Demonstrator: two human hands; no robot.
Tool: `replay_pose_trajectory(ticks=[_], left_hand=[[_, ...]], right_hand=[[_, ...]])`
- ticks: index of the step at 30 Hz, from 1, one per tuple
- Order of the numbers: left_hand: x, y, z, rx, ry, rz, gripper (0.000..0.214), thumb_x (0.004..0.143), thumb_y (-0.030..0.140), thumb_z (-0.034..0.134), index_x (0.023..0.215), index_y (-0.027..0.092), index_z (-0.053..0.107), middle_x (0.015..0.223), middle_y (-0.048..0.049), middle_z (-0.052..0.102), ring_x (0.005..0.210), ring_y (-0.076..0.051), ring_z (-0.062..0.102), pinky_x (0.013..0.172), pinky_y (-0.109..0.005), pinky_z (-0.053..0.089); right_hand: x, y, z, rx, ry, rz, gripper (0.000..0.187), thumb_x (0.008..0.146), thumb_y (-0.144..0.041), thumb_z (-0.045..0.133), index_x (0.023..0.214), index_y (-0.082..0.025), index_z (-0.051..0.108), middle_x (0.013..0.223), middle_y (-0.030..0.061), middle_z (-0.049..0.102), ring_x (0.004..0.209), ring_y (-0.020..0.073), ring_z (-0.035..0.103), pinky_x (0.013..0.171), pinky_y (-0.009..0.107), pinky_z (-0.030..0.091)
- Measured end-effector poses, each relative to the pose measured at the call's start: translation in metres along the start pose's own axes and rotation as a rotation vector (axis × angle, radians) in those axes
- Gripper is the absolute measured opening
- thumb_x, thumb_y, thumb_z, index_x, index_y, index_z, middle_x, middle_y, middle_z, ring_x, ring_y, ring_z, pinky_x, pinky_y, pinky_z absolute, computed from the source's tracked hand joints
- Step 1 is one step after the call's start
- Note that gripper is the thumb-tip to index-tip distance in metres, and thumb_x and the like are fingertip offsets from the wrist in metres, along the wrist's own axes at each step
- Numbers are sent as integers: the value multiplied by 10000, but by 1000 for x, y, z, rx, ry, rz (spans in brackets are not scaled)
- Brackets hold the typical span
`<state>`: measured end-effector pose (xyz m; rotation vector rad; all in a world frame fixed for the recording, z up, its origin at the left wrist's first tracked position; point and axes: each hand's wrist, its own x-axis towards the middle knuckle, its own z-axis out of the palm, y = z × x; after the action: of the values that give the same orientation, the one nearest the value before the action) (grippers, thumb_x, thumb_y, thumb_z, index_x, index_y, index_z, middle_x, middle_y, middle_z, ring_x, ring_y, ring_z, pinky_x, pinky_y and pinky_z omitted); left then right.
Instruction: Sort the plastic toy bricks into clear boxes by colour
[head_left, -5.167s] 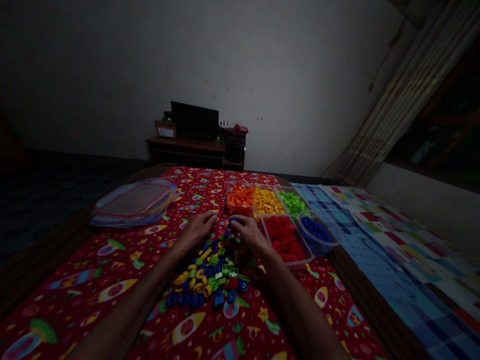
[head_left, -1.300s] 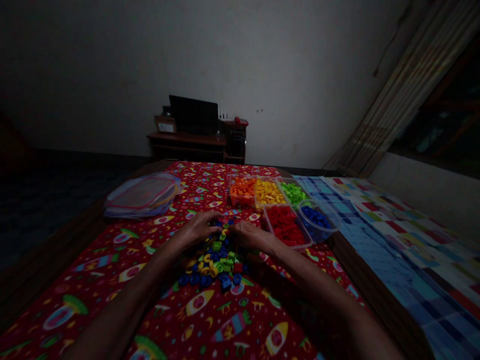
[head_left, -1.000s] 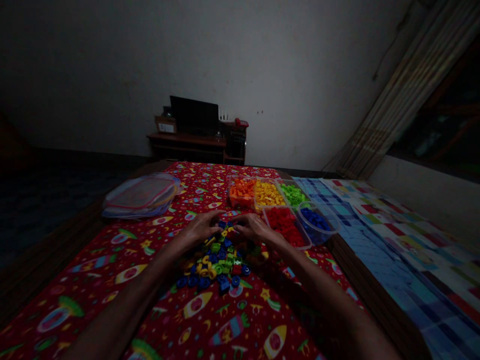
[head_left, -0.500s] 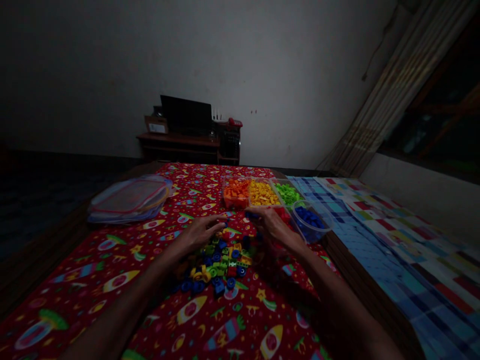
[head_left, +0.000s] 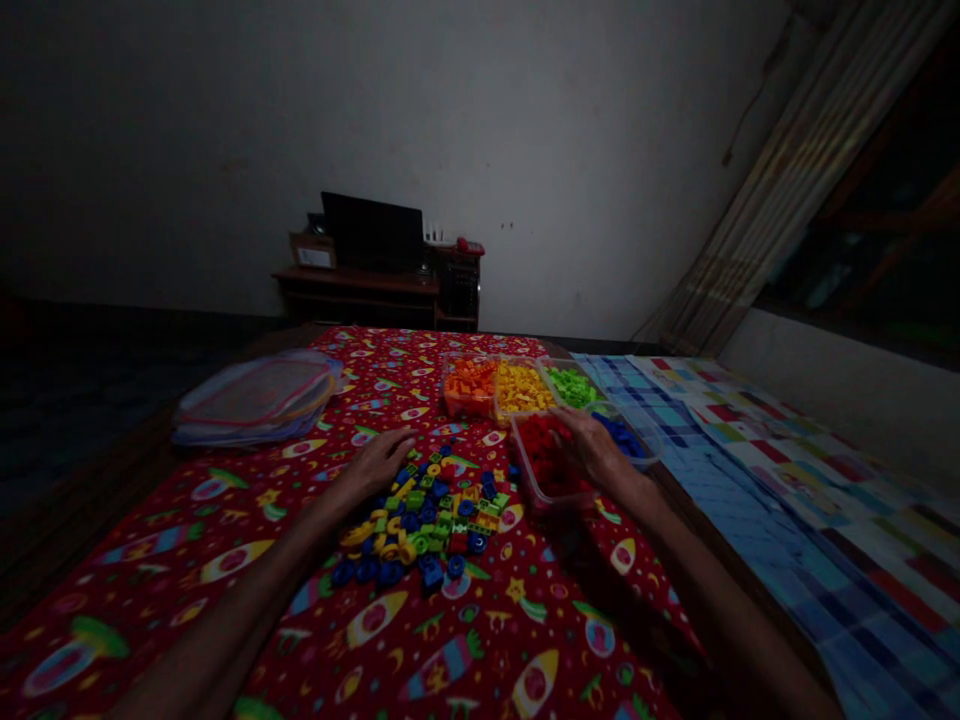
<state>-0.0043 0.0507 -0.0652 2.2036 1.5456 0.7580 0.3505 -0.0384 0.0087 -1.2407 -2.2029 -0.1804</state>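
Observation:
A loose pile of toy building bricks (head_left: 431, 520) in blue, yellow, green, orange and red lies on the red patterned cloth (head_left: 390, 660). At the pile's far left edge my left hand (head_left: 375, 464) hovers low, fingers stretched forward, with nothing visible in it. My right hand (head_left: 596, 450) is over the right side of the clear box of red bricks (head_left: 541, 455), fingers bent together. Whatever its fingertips hold, if anything, is hidden. Just beyond that hand stands a round-edged clear tub of blue bricks (head_left: 621, 436), partly covered by it.
Behind the red box stand clear boxes of orange bricks (head_left: 471, 385), yellow bricks (head_left: 523, 390) and green bricks (head_left: 571, 386). Stacked lids (head_left: 259, 395) lie at the left. A desk with a monitor (head_left: 373, 232) is by the wall; a blue plaid cloth (head_left: 720, 480) spreads at right.
My right hand has moved right, from above the pile's far side to the red box; the blue piece at its fingertips no longer shows. My left hand has drawn back slightly left.

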Motion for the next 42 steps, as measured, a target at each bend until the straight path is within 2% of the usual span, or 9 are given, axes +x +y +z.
replay_pose_trajectory(ticks=[6,9,15,22,27,31,35,39,42], left_hand=[[0,-13,20,-30,-7,40,713,844,602,240,1282,119,528,1356,-133,540,1260,-265,482,1082,-422,346],[3,-6,26,-43,-48,78,756,852,602,195,1322,86,485,1392,-140,500,1304,-257,431,1113,-415,304],[14,25,31,-89,-120,173,710,858,607,226,1295,133,524,1390,-107,509,1306,-240,429,1116,-399,298],[7,53,8,-326,-449,255,596,888,602,266,1181,237,636,1233,-29,649,1147,-218,582,1014,-342,419],[-18,43,-23,-308,-265,129,651,890,612,281,1326,193,521,1345,-66,561,1235,-251,511,1049,-374,382],[-56,21,-38,-107,-223,96,677,887,605,308,1417,193,398,1461,-87,421,1324,-262,406,1097,-392,314],[-109,-1,-24,48,-275,255,830,767,660,517,1466,278,282,1543,-100,253,1384,-341,271,1079,-484,321],[-142,6,5,193,-184,384,1169,500,682,734,1479,355,185,1576,-116,108,1392,-466,112,1046,-647,249],[-142,21,19,248,-76,398,1032,595,624,715,1467,362,231,1575,-109,114,1398,-461,65,1047,-680,197]], right_hand=[[-44,-89,60,109,-213,-133,690,868,-59,355,1498,-243,142,1524,126,254,1400,235,244,1079,444,360],[-54,-98,84,28,-209,-66,656,900,-103,384,1499,-229,147,1566,145,73,1435,294,68,1108,530,273],[-34,-87,120,107,-66,111,510,954,-284,398,1439,-163,297,1556,183,92,1429,320,2,1104,555,262],[-5,-95,107,440,-166,80,454,950,-356,385,1375,-203,425,1490,133,330,1405,239,242,1127,479,284],[-2,-91,102,498,-40,159,456,965,-350,340,1392,-202,402,1426,119,431,1359,199,342,1134,432,289],[-15,-84,113,447,-30,210,470,960,-365,349,1397,-197,398,1468,138,363,1393,244,272,1135,487,263],[-23,-89,124,466,-120,178,495,958,-363,362,1438,-247,327,1491,106,330,1416,251,209,1133,514,248],[-16,-101,128,486,-122,199,484,958,-381,357,1421,-240,355,1491,108,331,1412,253,218,1132,510,251],[-7,-105,125,540,-90,220,461,962,-370,331,1401,-237,384,1450,98,402,1386,226,287,1131,481,265]])
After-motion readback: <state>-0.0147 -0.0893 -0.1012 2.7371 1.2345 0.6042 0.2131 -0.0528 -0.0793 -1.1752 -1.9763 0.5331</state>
